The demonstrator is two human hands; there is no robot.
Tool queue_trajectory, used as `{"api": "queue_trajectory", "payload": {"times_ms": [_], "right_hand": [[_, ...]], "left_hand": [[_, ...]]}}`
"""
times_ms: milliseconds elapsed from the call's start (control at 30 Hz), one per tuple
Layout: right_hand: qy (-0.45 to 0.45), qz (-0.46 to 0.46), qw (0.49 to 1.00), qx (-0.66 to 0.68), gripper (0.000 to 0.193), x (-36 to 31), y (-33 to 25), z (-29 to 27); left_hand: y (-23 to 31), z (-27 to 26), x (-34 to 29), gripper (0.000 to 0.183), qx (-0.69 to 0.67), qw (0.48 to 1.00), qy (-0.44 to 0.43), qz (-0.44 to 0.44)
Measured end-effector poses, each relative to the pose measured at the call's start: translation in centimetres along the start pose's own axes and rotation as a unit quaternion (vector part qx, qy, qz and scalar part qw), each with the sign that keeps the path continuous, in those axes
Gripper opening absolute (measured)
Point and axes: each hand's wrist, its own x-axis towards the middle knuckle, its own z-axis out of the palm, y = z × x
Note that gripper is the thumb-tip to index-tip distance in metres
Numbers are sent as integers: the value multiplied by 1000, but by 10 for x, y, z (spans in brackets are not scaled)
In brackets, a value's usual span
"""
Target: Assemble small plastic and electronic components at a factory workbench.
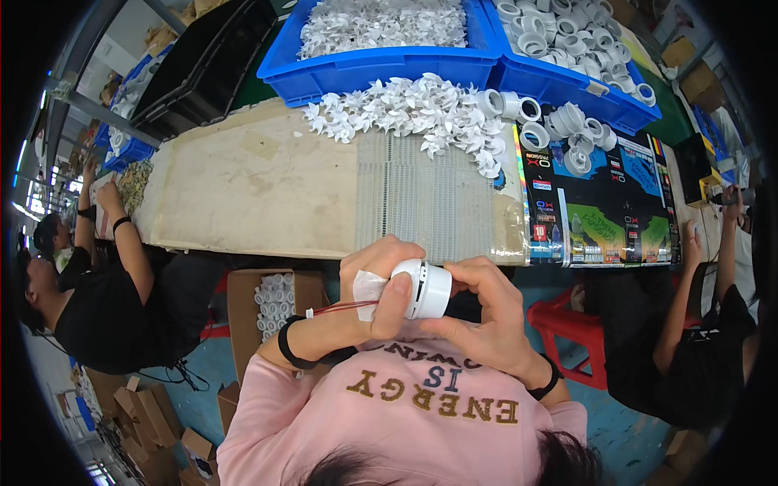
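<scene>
In front of my chest I hold a round white plastic housing [435, 293] between both hands, above the lap and just off the table's near edge. A dark slotted gap runs around it. My left hand [379, 293] is closed on its left side, with the thumb along the casing and white tape on the hand. Thin red and dark wires [344, 307] pass out to the left and end in a small white connector [309, 313]. My right hand [492, 306] grips the other side with fingers and thumb. The inside of the housing is hidden.
A blue bin [381, 74] holds small white bladed parts, with a pile [413, 113] spilled before it. Another blue bin [567, 85] holds white rings; several rings [575, 134] lie on the table [251, 182]. A carton [243, 312] stands below left, a red stool [571, 328] right. People sit on both sides.
</scene>
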Motion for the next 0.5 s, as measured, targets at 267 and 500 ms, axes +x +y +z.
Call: {"api": "queue_trajectory", "payload": {"times_ms": [267, 500], "right_hand": [[11, 21, 1000, -9, 55, -4, -5, 2], [-8, 27, 999, 14, 55, -5, -1, -1]], "left_hand": [[6, -4, 1, 26, 28, 999, -32, -16], [7, -1, -3, 26, 4, 999, -36, -40]]}}
